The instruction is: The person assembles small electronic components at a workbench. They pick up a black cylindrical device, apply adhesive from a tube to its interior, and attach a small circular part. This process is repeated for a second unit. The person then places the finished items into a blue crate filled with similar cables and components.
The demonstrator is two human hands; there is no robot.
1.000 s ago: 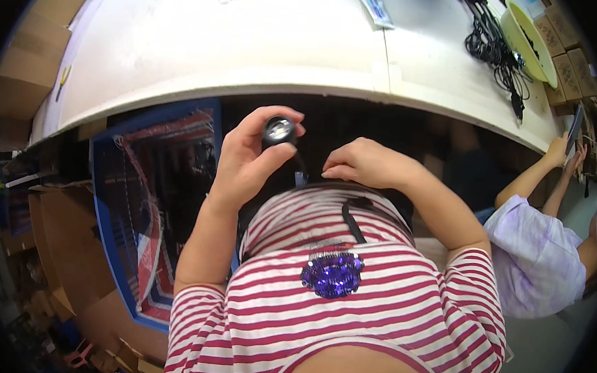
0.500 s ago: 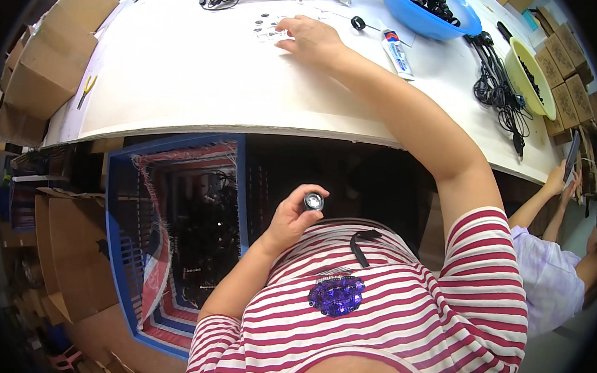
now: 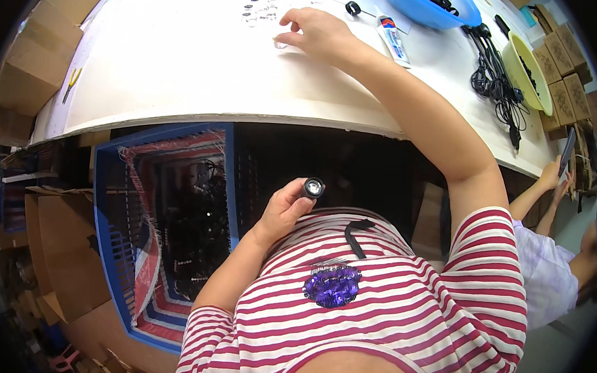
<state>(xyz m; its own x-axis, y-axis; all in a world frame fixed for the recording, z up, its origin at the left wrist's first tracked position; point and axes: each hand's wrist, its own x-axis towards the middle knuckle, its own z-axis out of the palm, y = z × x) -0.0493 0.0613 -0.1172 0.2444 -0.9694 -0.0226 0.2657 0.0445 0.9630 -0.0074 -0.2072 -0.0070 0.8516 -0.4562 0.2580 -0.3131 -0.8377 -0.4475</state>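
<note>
Black cylinder (image 3: 313, 187) with a shiny, clear-centred end, at the centre of the frame, held below the edge of the white table (image 3: 169, 69). Left hand (image 3: 283, 207): fingers and thumb closed around the cylinder's side. Right hand (image 3: 320, 34), upper centre: fingers loosely curled, thumb tip at a small clear piece (image 3: 280, 45); whether the piece is gripped cannot be told. Small discs (image 3: 253, 8) lie just beyond, toward the upper left; a white-and-blue tube (image 3: 393, 42) lies at upper right.

Assembly workshop, white worktable (image 3: 162, 69), cable bundles (image 3: 499, 89), stacked cartons (image 3: 562, 73)
</note>
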